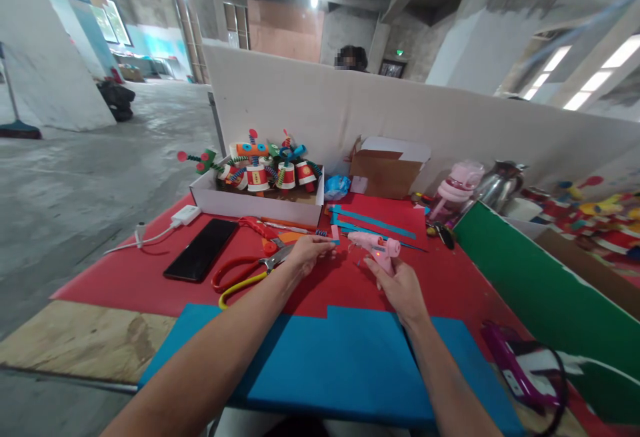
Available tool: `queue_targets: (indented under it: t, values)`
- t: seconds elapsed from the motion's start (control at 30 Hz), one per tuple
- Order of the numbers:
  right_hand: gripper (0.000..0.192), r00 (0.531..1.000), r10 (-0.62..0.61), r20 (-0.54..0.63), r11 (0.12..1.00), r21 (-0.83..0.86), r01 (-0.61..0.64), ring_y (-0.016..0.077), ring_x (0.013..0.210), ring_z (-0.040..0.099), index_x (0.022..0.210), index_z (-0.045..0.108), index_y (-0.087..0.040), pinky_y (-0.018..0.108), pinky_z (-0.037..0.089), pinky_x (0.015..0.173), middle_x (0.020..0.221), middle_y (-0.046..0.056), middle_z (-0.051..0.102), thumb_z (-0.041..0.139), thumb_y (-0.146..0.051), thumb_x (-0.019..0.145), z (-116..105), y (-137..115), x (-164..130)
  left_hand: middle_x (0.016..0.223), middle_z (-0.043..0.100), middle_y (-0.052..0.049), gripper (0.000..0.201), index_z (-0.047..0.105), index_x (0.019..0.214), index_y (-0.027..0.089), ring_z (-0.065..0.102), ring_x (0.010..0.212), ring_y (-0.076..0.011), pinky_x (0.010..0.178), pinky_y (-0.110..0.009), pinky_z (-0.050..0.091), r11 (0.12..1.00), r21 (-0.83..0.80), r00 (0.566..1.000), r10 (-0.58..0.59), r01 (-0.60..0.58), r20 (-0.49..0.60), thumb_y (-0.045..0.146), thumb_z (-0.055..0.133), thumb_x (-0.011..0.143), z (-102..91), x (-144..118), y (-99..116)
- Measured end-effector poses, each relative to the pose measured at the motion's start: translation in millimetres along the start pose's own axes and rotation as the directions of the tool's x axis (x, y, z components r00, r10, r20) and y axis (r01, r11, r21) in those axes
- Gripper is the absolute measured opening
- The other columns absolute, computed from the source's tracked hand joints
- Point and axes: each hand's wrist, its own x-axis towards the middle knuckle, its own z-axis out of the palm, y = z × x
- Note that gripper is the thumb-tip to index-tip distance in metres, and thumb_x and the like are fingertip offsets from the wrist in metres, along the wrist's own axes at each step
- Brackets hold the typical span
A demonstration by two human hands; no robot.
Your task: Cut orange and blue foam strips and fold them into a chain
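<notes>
Near the desk's [150,277] left edge a white charger [185,214] lies with its cable trailing off the side, and just right of it a black phone [201,258] lies flat on the red sheet. Behind them, toward the far edge against the white partition, a white box [250,205] holds paper-cup figures with coiled arms. Red-handled scissors [245,272] and a yellow-handled pair lie crossed beside the phone, their blades pointing toward the left hand [307,252].

That hand is curled over the middle of the desk, its fingertips pinching a small pink paper piece [335,232] held just above the red sheet. Close to its right, the right hand [400,287] is closed around the grip of a pink glue gun [377,250], whose nozzle points left toward the paper piece; the nozzle and the piece are near, and I cannot tell whether they touch.

Behind the hands, teal paper strips [373,222] lie on the red sheet, with a brown cardboard box [387,172] at the far edge. A blue foam sheet [330,364] covers the near edge under both forearms. Farther right stand a pink bottle [457,189] and a metal kettle [497,184], beside a green board [530,290]. At the near right corner lies a purple glue gun [515,370] with its cord.
</notes>
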Motion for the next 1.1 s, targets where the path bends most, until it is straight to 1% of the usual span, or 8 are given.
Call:
queue_targets:
  t: [0.17, 0.33, 0.53, 0.7, 0.93, 1.1]
  values:
    - [0.047, 0.997, -0.079, -0.017, 0.993, -0.087, 0.077, 0.0205, 0.043, 0.057, 0.08, 0.068, -0.017, 0.028, 0.042, 0.046, 0.043, 0.001, 0.058, 0.055, -0.061, 0.071, 3, 0, -4, 0.051, 0.064, -0.004, 0.012, 0.064, 0.063, 0.009, 0.06, 0.047, -0.0105, 0.051, -0.02, 0.047, 1.0, -0.004, 1.0, -0.008, 0.008, -0.007, 0.002, 0.073, 0.066, 0.2, 0, 1]
    - [0.046, 0.992, -0.12, -0.026, 0.981, -0.154, 0.114, 0.0259, 0.055, 0.064, 0.086, 0.069, -0.017, 0.031, 0.045, 0.052, 0.05, 0.005, 0.063, 0.054, -0.059, 0.074, 6, 2, -3, 0.052, 0.064, -0.004, 0.012, 0.064, 0.062, 0.009, 0.06, 0.049, -0.0116, 0.055, -0.023, 0.05, 1.0, -0.017, 1.0, -0.012, 0.012, -0.005, 0.001, 0.072, 0.066, -0.7, 1, 0]
    - [0.048, 0.992, -0.125, -0.016, 0.982, -0.142, 0.122, 0.028, 0.066, 0.068, 0.09, 0.07, -0.015, 0.032, 0.049, 0.057, 0.065, 0.009, 0.07, 0.053, -0.058, 0.074, 6, 4, -4, 0.052, 0.065, -0.005, 0.012, 0.064, 0.064, 0.008, 0.061, 0.049, -0.0117, 0.055, -0.023, 0.052, 0.999, -0.038, 1.0, -0.002, 0.001, -0.013, 0.0, 0.072, 0.066, -0.7, 1, -1]
    - [0.047, 0.983, -0.181, -0.027, 0.971, -0.163, 0.174, 0.0297, 0.078, 0.069, 0.089, 0.07, -0.014, 0.035, 0.052, 0.066, 0.082, 0.014, 0.073, 0.054, -0.056, 0.074, 10, 6, -4, 0.053, 0.064, -0.005, 0.013, 0.063, 0.064, 0.007, 0.061, 0.048, -0.012, 0.054, -0.023, 0.053, 0.999, -0.043, 1.0, -0.003, 0.003, -0.013, 0.001, 0.074, 0.065, -0.6, 2, -1]
    - [0.044, 0.969, -0.246, 0.0, 0.958, -0.152, 0.243, 0.0294, 0.09, 0.068, 0.101, 0.068, -0.015, 0.035, 0.052, 0.076, 0.095, 0.014, 0.073, 0.053, -0.051, 0.079, 13, 10, -5, 0.054, 0.065, -0.007, 0.01, 0.063, 0.065, 0.006, 0.061, 0.048, -0.012, 0.055, -0.025, 0.053, 0.999, -0.045, 1.0, -0.002, 0.001, -0.008, 0.0, 0.072, 0.067, -0.5, 3, -1]
    - [0.044, 0.967, -0.254, 0.014, 0.956, -0.149, 0.253, 0.0291, 0.091, 0.067, 0.101, 0.066, -0.015, 0.036, 0.052, 0.076, 0.097, 0.014, 0.072, 0.053, -0.05, 0.08, 12, 10, -6, 0.054, 0.065, -0.007, 0.01, 0.064, 0.065, 0.005, 0.06, 0.047, -0.0113, 0.053, -0.023, 0.052, 0.999, -0.041, 1.0, 0.0, 0.0, 0.006, 0.001, 0.073, 0.066, -1.4, 4, -1]
